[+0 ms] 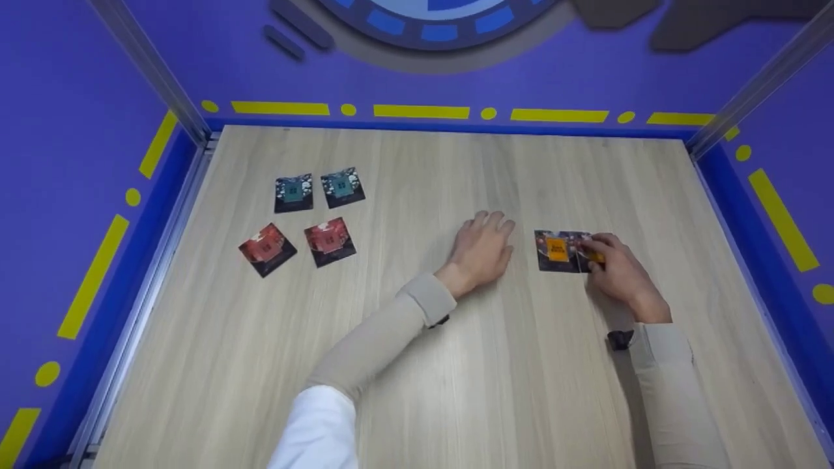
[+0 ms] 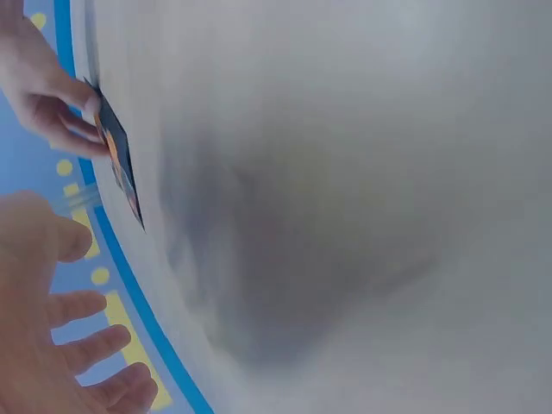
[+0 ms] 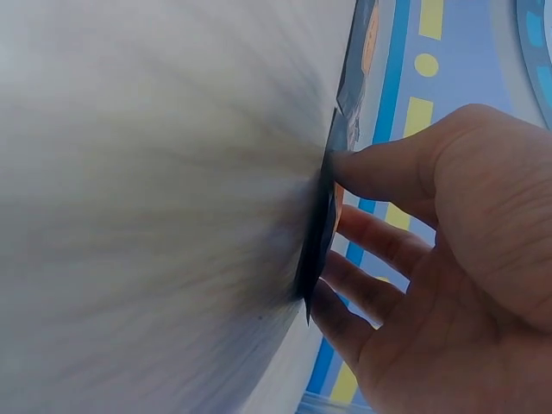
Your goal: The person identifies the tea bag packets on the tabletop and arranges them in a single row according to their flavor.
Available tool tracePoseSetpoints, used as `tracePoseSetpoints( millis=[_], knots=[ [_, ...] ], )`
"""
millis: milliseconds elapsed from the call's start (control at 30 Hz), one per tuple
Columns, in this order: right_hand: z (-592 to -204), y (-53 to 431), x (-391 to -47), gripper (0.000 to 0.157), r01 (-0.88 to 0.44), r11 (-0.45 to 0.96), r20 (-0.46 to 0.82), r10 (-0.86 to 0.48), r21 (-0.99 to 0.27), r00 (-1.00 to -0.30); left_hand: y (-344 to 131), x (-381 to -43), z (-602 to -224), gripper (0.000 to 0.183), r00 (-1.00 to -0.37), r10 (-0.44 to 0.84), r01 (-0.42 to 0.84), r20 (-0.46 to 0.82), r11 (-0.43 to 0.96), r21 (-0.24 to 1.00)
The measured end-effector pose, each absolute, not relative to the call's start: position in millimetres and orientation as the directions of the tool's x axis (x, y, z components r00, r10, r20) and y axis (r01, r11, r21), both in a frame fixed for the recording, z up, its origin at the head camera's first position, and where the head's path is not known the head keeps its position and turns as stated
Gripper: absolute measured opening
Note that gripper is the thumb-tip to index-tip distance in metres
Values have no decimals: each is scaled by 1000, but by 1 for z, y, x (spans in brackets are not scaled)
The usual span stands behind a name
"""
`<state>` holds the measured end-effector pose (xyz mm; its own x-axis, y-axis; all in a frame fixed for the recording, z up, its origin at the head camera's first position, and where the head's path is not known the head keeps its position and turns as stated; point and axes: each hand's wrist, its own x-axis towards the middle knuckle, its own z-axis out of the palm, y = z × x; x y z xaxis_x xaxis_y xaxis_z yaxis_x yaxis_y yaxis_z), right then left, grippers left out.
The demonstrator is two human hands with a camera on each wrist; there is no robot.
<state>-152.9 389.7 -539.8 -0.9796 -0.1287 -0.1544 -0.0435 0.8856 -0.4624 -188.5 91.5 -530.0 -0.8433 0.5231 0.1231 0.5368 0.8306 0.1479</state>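
Note:
With thumb and fingertips, my right hand (image 1: pixel 622 270) holds a small square packet (image 1: pixel 584 264), dark with an orange label, low at the table surface. In the right wrist view, the thumb lies on the near end of this packet (image 3: pixel 320 237) and the fingers lie along its far side. Its left edge meets a matching orange-label packet (image 1: pixel 557 251) that lies flat. My left hand (image 1: pixel 481 251) is over the middle of the table, fingers loosely bent and holding nothing; the left wrist view shows its fingers (image 2: pixel 95 349) apart.
At the left of the wooden table (image 1: pixel 417 176) lie two teal-label packets (image 1: pixel 293 192) in a back row, with two red packets (image 1: pixel 330 241) in front, the left one turned askew. Blue panels (image 1: pixel 443 85) with yellow marks wall in the back and sides.

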Motion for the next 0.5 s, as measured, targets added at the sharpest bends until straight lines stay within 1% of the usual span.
tracePoseSetpoints(
  millis=[200, 433, 500],
  knots=[
    [-538, 391, -155, 52, -30, 884, -179, -127, -466, -976, 52, -192, -529, 50, -869, 475, 494, 140, 853, 170],
    [-538, 390, -156, 52, -58, 888, -170, -151, -455, -974, 4, -190, -530, 51, -907, 386, 420, 169, 861, 286],
    [-537, 391, -156, 52, -62, 890, -168, -153, -453, -974, -9, -189, -531, 51, -915, 365, 403, 174, 864, 302]
  ],
)
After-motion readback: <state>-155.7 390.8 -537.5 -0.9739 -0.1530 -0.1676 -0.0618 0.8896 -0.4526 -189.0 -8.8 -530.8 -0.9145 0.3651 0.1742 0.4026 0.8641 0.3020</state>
